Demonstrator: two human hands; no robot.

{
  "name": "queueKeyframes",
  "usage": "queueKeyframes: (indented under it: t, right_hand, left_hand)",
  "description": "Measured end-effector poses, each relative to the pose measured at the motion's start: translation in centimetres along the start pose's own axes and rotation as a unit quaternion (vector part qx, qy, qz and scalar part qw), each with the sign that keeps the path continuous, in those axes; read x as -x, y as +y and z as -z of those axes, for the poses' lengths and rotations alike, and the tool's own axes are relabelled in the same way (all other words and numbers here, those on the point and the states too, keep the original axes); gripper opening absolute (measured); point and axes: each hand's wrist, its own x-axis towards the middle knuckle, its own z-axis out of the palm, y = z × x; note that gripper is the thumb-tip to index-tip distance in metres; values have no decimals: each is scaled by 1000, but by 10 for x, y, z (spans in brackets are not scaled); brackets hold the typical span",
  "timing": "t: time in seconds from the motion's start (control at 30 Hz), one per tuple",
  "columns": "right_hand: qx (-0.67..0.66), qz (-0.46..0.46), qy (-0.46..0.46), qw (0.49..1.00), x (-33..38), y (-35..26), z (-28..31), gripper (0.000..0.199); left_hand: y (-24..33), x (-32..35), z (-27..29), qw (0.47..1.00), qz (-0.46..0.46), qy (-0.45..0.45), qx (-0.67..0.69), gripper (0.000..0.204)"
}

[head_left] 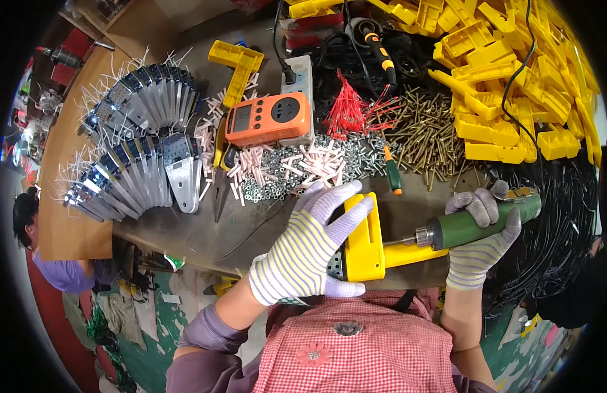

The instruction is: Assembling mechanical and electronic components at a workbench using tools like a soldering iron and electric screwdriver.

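My left hand point(293, 259), in a striped knit glove, grips a yellow plastic housing point(367, 245) at the table's front edge. Its fingers lie over the top and the thumb presses below. A dark metal piece with small holes point(335, 266) shows between palm and housing. My right hand point(480, 252), gloved alike, wraps round a green electric screwdriver point(470, 226) held nearly level. Its bit point(398, 242) points left and meets the housing's right side; whether a screw sits at the tip I cannot tell. A yellow arm of the housing point(415, 255) runs under the bit.
Metal plates with white wires point(136, 173) stand fanned at left. Behind my hands are an orange meter point(267, 119), nuts point(264, 190), long screws point(431, 137), red-wired parts point(346, 108) and a small screwdriver point(392, 171). Yellow housings point(493, 85) and black cables point(559, 223) heap up at right.
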Motion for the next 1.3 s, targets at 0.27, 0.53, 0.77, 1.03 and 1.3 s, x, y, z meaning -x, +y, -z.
queueKeyframes:
  t: [0.27,0.53,0.77,1.03,1.3]
  right_hand:
    - [12,5,-42,999,-4,1,-1,36]
    - [24,2,-49,999,-4,0,0,36]
    - [21,7,-57,998,-2,-2,-1,35]
    - [24,8,-57,998,-3,1,-4,35]
    - [32,10,-42,999,-3,2,-4,34]
  left_hand:
    - [-22,60,12,977,115,37,-175,74]
    - [-10,61,16,986,103,-64,-119,75]
    - [-30,53,29,948,133,223,-183,21]
    - [-45,16,32,924,49,-42,-377,12]
    - [6,37,-2,982,111,150,-34,14]
